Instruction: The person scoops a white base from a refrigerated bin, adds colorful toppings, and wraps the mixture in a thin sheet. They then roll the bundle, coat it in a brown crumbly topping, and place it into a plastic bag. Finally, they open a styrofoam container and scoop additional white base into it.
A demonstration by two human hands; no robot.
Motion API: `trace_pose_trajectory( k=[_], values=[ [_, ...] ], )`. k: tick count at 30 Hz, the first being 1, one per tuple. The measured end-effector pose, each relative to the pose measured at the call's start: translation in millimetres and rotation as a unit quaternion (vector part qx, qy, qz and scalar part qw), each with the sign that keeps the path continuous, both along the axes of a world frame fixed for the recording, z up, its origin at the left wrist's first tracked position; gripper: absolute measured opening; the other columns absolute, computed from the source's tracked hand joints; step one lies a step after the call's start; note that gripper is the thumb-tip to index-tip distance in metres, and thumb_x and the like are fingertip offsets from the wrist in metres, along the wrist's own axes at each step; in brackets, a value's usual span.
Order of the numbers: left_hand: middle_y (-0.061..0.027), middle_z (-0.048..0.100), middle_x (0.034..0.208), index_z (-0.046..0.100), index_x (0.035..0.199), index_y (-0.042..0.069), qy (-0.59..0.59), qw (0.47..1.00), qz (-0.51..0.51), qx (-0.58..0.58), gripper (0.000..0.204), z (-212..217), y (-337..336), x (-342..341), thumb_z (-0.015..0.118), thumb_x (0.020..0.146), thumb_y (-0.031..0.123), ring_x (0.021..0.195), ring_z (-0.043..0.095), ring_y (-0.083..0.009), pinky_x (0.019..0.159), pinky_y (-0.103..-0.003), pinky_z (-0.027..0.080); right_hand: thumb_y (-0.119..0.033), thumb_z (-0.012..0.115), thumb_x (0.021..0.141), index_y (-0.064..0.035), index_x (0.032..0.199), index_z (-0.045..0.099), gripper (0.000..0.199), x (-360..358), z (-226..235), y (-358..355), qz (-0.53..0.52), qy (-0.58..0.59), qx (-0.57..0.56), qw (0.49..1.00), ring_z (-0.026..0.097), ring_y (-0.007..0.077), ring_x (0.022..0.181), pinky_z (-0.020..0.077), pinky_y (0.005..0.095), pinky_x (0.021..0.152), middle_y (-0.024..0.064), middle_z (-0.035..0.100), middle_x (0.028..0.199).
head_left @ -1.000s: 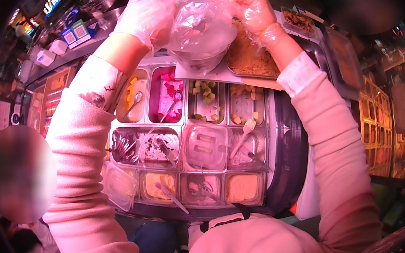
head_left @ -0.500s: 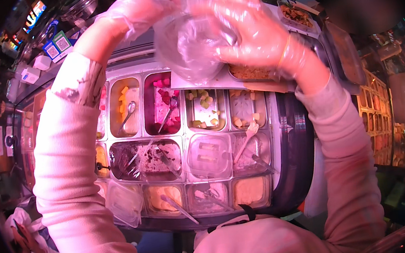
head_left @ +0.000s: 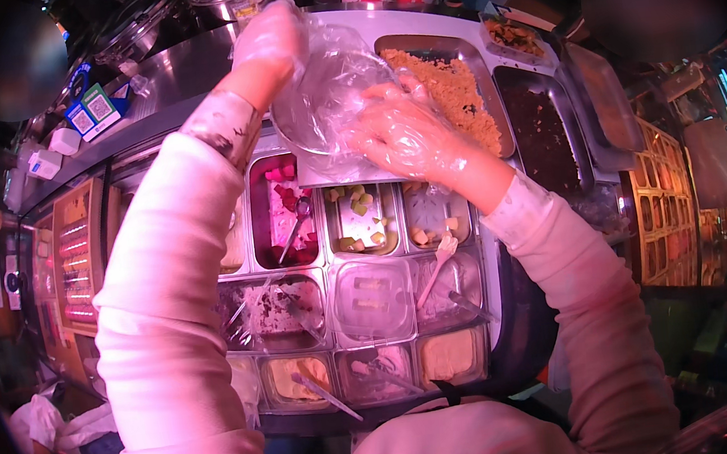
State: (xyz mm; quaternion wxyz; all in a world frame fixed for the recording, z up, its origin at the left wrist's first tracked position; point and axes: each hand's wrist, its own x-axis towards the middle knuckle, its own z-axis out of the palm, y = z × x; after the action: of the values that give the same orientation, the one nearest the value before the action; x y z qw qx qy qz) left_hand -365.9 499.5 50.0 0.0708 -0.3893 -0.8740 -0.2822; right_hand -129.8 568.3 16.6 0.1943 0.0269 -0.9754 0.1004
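Sitting at twelve o'clock, the clear bowl (head_left: 300, 126) wears slack plastic film (head_left: 338, 73), likely light and slippery; its stiffer-looking rim suits gripping. Left hand (head_left: 273, 40) curls at eleven, right hand (head_left: 405, 132) meets film; whether either's fingers pinch, I can't tell.

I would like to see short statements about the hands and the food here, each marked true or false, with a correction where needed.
1. The left hand and right hand both wear clear gloves. True.
2. A metal spoon lies in the pan of dark pink cubes. True.
3. The right hand holds the metal spoon. False: it is over the clear plastic.
4. Light brown crumbs lie to the right of the clear plastic. True.
5. The dark pink cubes lie to the right of the crumbs. False: they lie to the left.
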Motion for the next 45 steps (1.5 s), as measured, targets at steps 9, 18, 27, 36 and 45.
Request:
trace_pose_trajectory(
  k=[9,18,27,36,45],
  values=[
    [-0.0033,0.075,0.103,0.072,0.123,0.0,-0.423,0.898,-0.096,0.078,0.031,-45.7,-48.6,-18.0,0.067,0.1,0.02,0.083,0.066,-0.0121,0.076,-0.03,0.055,-0.023,0.079,0.081,-0.0161,0.091,0.075,0.013,43.7,9.4,-23.5,0.064,0.14,-0.039,0.987,0.061,0.0253,0.097,0.038,0.0491,0.1,-0.0001,0.068,0.089],
    [-0.005,0.071,0.094,0.065,0.121,-0.003,-0.772,0.571,-0.034,0.278,0.021,-74.8,-96.9,-26.0,0.057,0.103,0.004,0.066,0.066,-0.0086,0.059,-0.017,0.061,-0.02,0.073,0.087,-0.0118,0.113,0.076,0.027,74.4,-22.6,-48.1,-0.093,0.061,-0.029,0.993,0.057,0.0244,0.082,0.0375,0.0434,0.083,0.0024,0.064,0.078],
    [-0.0102,0.076,0.1,0.072,0.113,-0.002,-0.686,0.671,-0.124,0.253,0.024,-68.7,-44.8,-35.7,0.059,0.097,0.011,0.085,0.074,-0.0191,0.078,-0.034,0.062,-0.027,0.082,0.086,-0.0016,0.142,0.058,0.065,47.4,-15.2,-55.1,-0.283,0.012,-0.182,0.942,0.067,0.0197,0.07,0.0489,0.0359,0.066,0.0086,0.071,0.072],
    [-0.0128,0.076,0.109,0.069,0.121,0.0,-0.711,0.667,-0.114,0.192,0.031,-60.8,-21.1,-12.3,0.061,0.101,0.022,0.096,0.073,-0.0226,0.088,-0.036,0.059,-0.039,0.076,0.094,-0.0009,0.143,0.051,0.067,18.7,1.9,-49.8,-0.222,-0.016,-0.672,0.707,0.063,0.0139,0.052,0.0462,0.0261,0.047,0.0137,0.072,0.082],
    [-0.0153,0.074,0.105,0.066,0.111,-0.005,-0.738,0.645,-0.069,0.187,0.025,-99.0,-111.6,6.4,0.047,0.103,0.011,0.093,0.074,-0.0277,0.084,-0.04,0.061,-0.015,0.052,0.093,0.0025,0.142,0.048,0.052,14.2,2.4,-33.5,-0.257,-0.159,-0.621,0.724,0.066,0.0246,0.048,0.052,0.0348,0.039,0.02,0.069,0.081]
  ],
)
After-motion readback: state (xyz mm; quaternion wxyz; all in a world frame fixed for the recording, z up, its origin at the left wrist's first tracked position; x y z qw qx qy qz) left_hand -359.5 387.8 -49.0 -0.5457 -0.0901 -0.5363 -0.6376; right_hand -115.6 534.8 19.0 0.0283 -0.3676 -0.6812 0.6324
